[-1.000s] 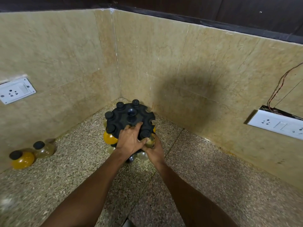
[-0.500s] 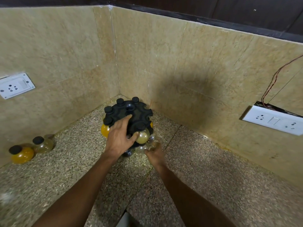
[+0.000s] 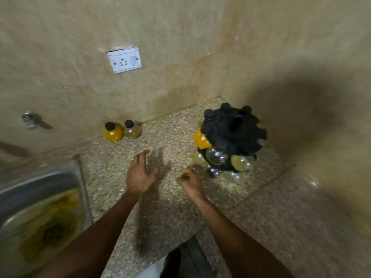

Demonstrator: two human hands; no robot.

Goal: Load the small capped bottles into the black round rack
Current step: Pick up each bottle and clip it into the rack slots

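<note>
The black round rack stands in the counter's corner at the right, with several round capped bottles hanging in its slots, among them an orange one and a clear one. Two loose bottles stand against the left wall: an orange one and a pale one, both with black caps. My left hand hovers open over the counter between rack and loose bottles, fingers spread, holding nothing. My right hand is near the rack's base with fingers loosely curled; nothing is visibly in it.
A steel sink with yellowish residue sits at the left, set into the speckled stone counter. A white wall socket and a metal tap are on the left wall. The counter's front edge runs below my arms.
Both hands have come off the rack and its bottle and moved left. The view has swung left, so the sink and loose bottles are now central. The image is blurred by motion.
</note>
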